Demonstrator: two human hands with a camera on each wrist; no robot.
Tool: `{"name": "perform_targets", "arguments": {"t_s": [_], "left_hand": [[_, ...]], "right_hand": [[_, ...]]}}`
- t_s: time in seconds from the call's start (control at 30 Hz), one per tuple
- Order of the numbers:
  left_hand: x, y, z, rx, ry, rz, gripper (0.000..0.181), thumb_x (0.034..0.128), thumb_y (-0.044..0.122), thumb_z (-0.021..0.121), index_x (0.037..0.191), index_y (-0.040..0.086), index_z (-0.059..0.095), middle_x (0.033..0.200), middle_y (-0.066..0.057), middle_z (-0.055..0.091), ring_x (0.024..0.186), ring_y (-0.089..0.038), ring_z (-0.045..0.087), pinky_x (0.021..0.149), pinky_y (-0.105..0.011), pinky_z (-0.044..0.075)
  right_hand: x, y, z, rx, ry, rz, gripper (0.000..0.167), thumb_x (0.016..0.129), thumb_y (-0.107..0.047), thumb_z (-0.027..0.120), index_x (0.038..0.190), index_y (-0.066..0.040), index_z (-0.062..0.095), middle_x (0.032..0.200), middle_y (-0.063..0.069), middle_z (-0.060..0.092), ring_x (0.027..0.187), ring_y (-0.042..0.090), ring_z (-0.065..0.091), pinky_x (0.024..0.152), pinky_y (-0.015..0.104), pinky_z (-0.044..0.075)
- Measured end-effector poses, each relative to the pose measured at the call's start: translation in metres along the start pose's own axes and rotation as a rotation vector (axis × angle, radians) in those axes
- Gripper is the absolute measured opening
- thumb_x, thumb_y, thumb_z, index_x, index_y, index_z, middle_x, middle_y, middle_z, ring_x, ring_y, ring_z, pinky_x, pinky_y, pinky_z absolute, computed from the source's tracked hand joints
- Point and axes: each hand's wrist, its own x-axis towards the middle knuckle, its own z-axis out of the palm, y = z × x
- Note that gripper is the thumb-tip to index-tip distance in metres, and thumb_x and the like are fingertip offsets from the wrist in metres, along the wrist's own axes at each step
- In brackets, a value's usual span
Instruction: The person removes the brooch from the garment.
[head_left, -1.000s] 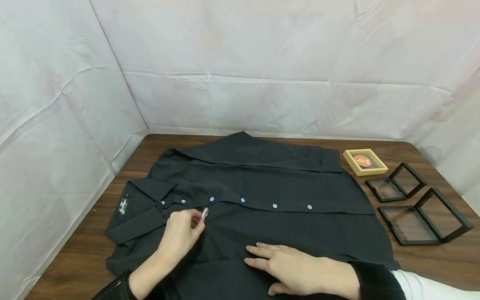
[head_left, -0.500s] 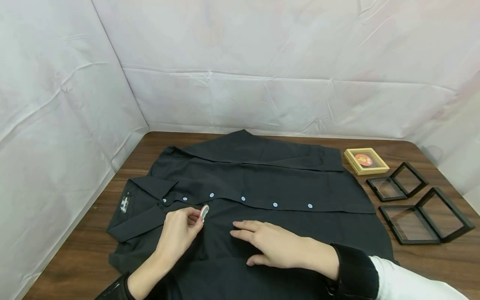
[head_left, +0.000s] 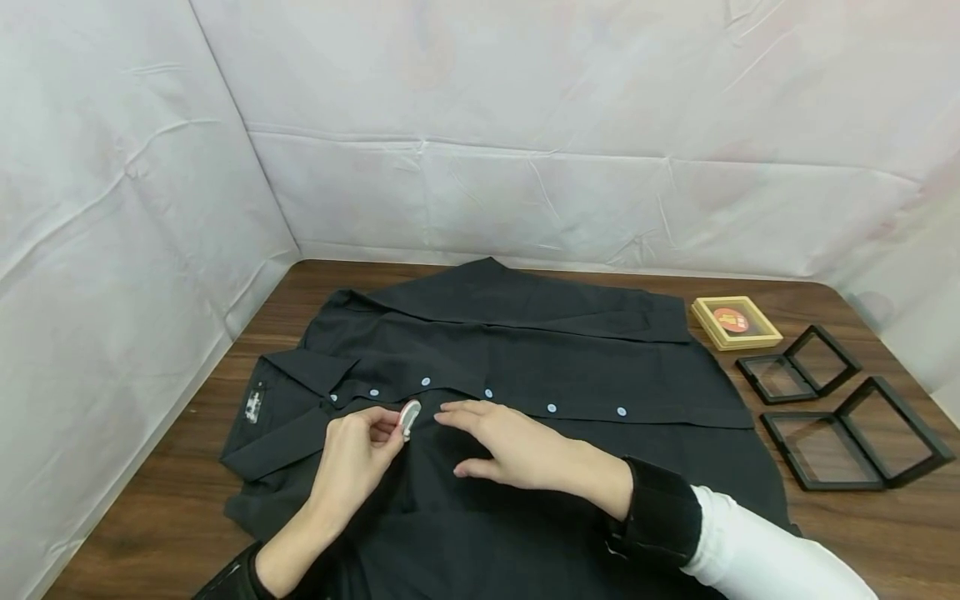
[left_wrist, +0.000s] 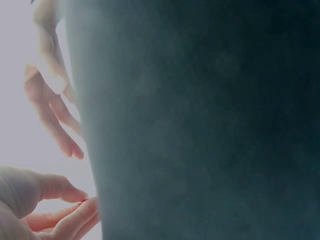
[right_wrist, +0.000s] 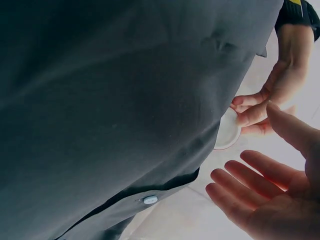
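Note:
A black shirt (head_left: 585, 375) lies spread out, its collar (head_left: 277, 442) at the left and white buttons running along the front placket. Between thumb and fingers my left hand (head_left: 356, 458) pinches a small round pin badge (head_left: 409, 416), held over the shirt front just below the button row. The badge's pale back shows in the head view, and a thin red rim is visible on the badge (right_wrist: 229, 129) in the right wrist view. My right hand (head_left: 513, 446) hovers close to the badge's right, fingers fairly straight, holding nothing. Bright haze blurs the left wrist view.
At the right of the wooden table (head_left: 885, 533) stand two black folding display frames (head_left: 795, 367) with clear panes, both opened. Behind them sits a yellow box (head_left: 737, 323) with a round red badge inside. White cloth walls (head_left: 525, 200) enclose the back and sides.
My right hand has lifted from the lower shirt and moved up and left toward the badge. The left hand keeps its pinch, and the badge has turned so more of its back shows.

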Motion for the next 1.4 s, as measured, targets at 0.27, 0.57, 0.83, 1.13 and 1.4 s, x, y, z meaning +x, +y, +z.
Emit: {"name": "perform_targets", "arguments": {"t_s": [0.27,0.57,0.83,1.13,1.4], "left_hand": [[0.000,-0.001,-0.001,-0.026,0.019,0.010,0.007,0.0709,-0.003,0.068,0.076,0.001,0.068,0.069,-0.003,0.064,0.057,-0.007,0.059,0.052,-0.019,0.048],[0.001,-0.001,0.000,-0.075,0.033,0.011,0.005,0.0721,-0.002,0.068,0.076,0.001,0.067,0.068,-0.002,0.064,0.057,-0.006,0.059,0.052,-0.017,0.048],[0.002,-0.001,-0.001,-0.100,0.036,0.008,0.006,0.0718,-0.003,0.069,0.077,0.000,0.067,0.069,-0.004,0.065,0.058,-0.007,0.060,0.054,-0.017,0.049],[0.002,0.000,-0.003,-0.138,0.038,0.012,0.008,0.0720,-0.002,0.069,0.080,0.000,0.067,0.073,-0.007,0.065,0.060,-0.008,0.061,0.055,-0.016,0.049],[0.003,0.000,-0.004,-0.165,0.048,0.013,0.010,0.0704,-0.005,0.070,0.080,-0.002,0.067,0.073,-0.008,0.065,0.061,-0.008,0.062,0.055,-0.018,0.049]], "right_hand": [[0.018,0.003,0.001,0.039,0.073,0.014,0.051,0.082,-0.025,0.064,0.125,-0.003,0.048,0.126,0.008,0.048,0.116,0.016,0.044,0.095,0.029,0.036],[0.034,0.010,0.006,0.027,0.150,0.068,0.048,0.081,-0.024,0.065,0.123,-0.005,0.050,0.116,0.006,0.052,0.106,0.015,0.050,0.088,0.025,0.041],[0.043,0.013,0.008,0.043,0.205,0.074,0.043,0.080,-0.022,0.066,0.118,-0.005,0.054,0.108,0.007,0.055,0.096,0.015,0.053,0.081,0.026,0.044],[0.050,0.014,0.011,0.060,0.222,0.113,0.037,0.077,-0.016,0.069,0.111,-0.006,0.059,0.098,0.006,0.055,0.085,0.014,0.053,0.071,0.021,0.045],[0.054,0.015,0.013,0.062,0.248,0.108,0.031,0.077,-0.012,0.069,0.106,-0.005,0.062,0.091,0.006,0.056,0.081,0.015,0.054,0.068,0.021,0.045]]}}
